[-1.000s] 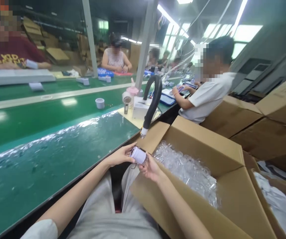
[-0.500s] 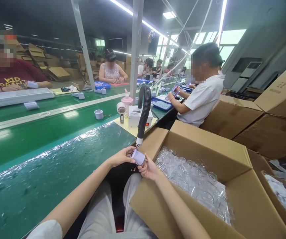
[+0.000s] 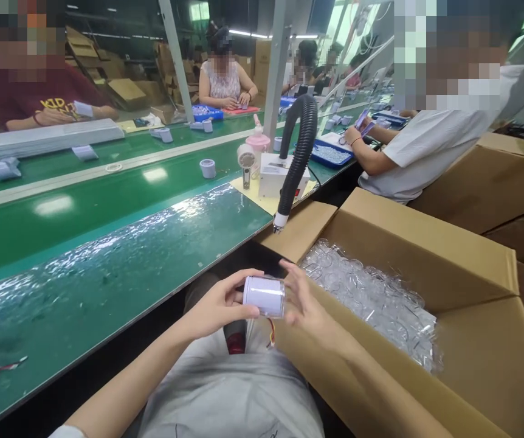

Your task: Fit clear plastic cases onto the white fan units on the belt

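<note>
My left hand (image 3: 220, 307) grips the left end of a lavender cylindrical housing (image 3: 263, 296), which lies sideways above my lap. A clear plastic cover shows around its right end, and thin red and yellow wires (image 3: 271, 333) hang below. Beside that end is my right hand (image 3: 305, 301), fingers spread and slightly blurred, holding nothing; whether a fingertip touches the cover is unclear. Right of my hands, an open cardboard box (image 3: 426, 228) holds many clear plastic pieces (image 3: 371, 298).
A black flexible hose (image 3: 305, 137) bends down from a white machine (image 3: 271, 176) to a nozzle above my hands. Beside the machine stands a small handheld fan (image 3: 246, 161). Lavender parts lie along the green bench (image 3: 120, 243). A co-worker in a white shirt (image 3: 458, 134) sits at right.
The cylinder has moved away from the nozzle, down towards my lap, and turned sideways. My right hand has let go of it and opened. The view has tilted down.
</note>
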### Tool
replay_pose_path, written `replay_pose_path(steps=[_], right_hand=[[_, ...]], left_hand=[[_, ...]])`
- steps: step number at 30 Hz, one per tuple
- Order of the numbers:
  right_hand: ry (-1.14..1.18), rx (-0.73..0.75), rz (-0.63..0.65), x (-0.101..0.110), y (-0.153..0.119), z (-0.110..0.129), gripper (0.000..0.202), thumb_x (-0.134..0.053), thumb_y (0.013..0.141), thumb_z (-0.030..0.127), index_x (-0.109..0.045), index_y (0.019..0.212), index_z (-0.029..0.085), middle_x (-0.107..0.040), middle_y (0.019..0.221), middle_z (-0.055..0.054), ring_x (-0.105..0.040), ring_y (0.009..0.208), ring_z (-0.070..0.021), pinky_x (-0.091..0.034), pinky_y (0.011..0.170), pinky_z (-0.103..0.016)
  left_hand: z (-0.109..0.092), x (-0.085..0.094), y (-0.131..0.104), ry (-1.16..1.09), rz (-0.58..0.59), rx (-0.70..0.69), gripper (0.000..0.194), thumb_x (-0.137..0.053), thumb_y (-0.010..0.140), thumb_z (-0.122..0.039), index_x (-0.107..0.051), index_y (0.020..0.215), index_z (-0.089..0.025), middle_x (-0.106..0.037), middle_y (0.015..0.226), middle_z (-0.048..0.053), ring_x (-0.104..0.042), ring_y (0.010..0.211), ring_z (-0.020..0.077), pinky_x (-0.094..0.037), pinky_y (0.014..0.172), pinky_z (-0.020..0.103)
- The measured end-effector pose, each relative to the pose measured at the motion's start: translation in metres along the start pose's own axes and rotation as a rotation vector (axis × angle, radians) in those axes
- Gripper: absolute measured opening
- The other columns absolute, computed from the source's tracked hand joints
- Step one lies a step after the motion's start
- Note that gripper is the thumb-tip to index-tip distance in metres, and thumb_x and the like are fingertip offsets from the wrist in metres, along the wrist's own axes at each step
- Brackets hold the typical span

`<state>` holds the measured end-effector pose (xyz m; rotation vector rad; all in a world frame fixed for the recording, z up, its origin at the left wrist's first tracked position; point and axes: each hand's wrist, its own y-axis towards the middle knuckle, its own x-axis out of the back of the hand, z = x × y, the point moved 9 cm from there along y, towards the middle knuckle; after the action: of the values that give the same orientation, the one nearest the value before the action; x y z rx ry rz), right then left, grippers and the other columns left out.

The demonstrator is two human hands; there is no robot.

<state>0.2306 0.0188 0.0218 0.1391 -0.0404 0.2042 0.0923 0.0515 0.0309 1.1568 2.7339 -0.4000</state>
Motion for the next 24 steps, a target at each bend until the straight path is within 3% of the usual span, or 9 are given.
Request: replay_pose_path(steps=[2,4,8,11,15,20,24], right_hand=[[-0.309,0.306,0.016,-0.010,-0.014,0.034,0.068,-0.072,0.087,0.040,-0.035,0.144,0.037,-0.035,0.153,-0.010,-0.040,0.138,-0.0291,-0.041,0.109,-0.050],[-0.428,0.417,0.097,-0.025,-0.021,0.048,0.053,-0.064,0.093,0.021,-0.046,0.140,0.038,-0.038,0.152,-0.007,-0.040,0.138,-0.0270,-0.040,0.110,-0.048],[-0.096,0.139,0.085,-0.027,-0.017,0.035,0.051,-0.074,0.087,0.030,-0.055,0.134,0.033,-0.059,0.134,-0.009,-0.060,0.118,-0.0258,-0.057,0.093,-0.038],[0.151,-0.038,0.040,-0.031,-0.018,0.022,0.047,-0.078,0.082,0.035,-0.063,0.126,0.032,-0.069,0.117,-0.006,-0.069,0.100,-0.0234,-0.061,0.084,-0.034],[0.143,-0.130,0.001,-0.033,-0.021,0.015,0.046,-0.084,0.075,0.033,-0.070,0.119,0.031,-0.068,0.121,-0.005,-0.071,0.093,-0.0241,-0.060,0.085,-0.039],[0.204,-0.299,-0.008,-0.036,-0.023,0.001,0.057,-0.087,0.069,0.034,-0.068,0.122,0.028,-0.074,0.104,-0.006,-0.070,0.090,-0.0271,-0.060,0.082,-0.042],[0.225,-0.364,0.016,-0.040,-0.024,-0.003,0.058,-0.088,0.068,0.031,-0.069,0.122,0.027,-0.074,0.104,-0.005,-0.070,0.088,-0.0257,-0.058,0.085,-0.043]], left_hand=[[0.005,-0.003,-0.014,-0.037,-0.012,0.022,0.061,-0.077,0.076,-0.028,-0.052,0.131,-0.024,-0.065,0.111,0.007,-0.067,0.085,0.0161,-0.056,0.077,0.031],[0.008,-0.004,-0.023,-0.018,0.000,0.032,0.063,-0.076,0.078,-0.031,-0.050,0.135,-0.026,-0.067,0.109,0.007,-0.068,0.079,0.0159,-0.057,0.073,0.032],[-0.002,-0.004,-0.032,0.070,0.048,-0.102,0.071,-0.083,0.070,-0.021,-0.055,0.134,-0.029,-0.059,0.133,0.008,-0.064,0.113,0.0237,-0.052,0.097,0.035],[-0.007,-0.004,-0.036,0.072,0.079,-0.156,0.070,-0.082,0.070,-0.015,-0.057,0.133,-0.029,-0.057,0.137,0.008,-0.060,0.120,0.0254,-0.049,0.103,0.038],[0.000,-0.004,-0.039,0.064,0.115,-0.114,0.070,-0.077,0.075,-0.018,-0.051,0.140,-0.029,-0.058,0.135,0.010,-0.062,0.118,0.0264,-0.049,0.103,0.043],[0.004,0.003,-0.040,0.197,0.080,-0.144,0.070,-0.078,0.075,-0.022,-0.052,0.139,-0.033,-0.054,0.138,0.009,-0.057,0.122,0.0271,-0.048,0.104,0.043],[0.007,0.004,-0.042,0.152,0.100,-0.118,0.072,-0.077,0.076,-0.021,-0.049,0.141,-0.033,-0.052,0.142,0.008,-0.054,0.126,0.0284,-0.045,0.107,0.043]])
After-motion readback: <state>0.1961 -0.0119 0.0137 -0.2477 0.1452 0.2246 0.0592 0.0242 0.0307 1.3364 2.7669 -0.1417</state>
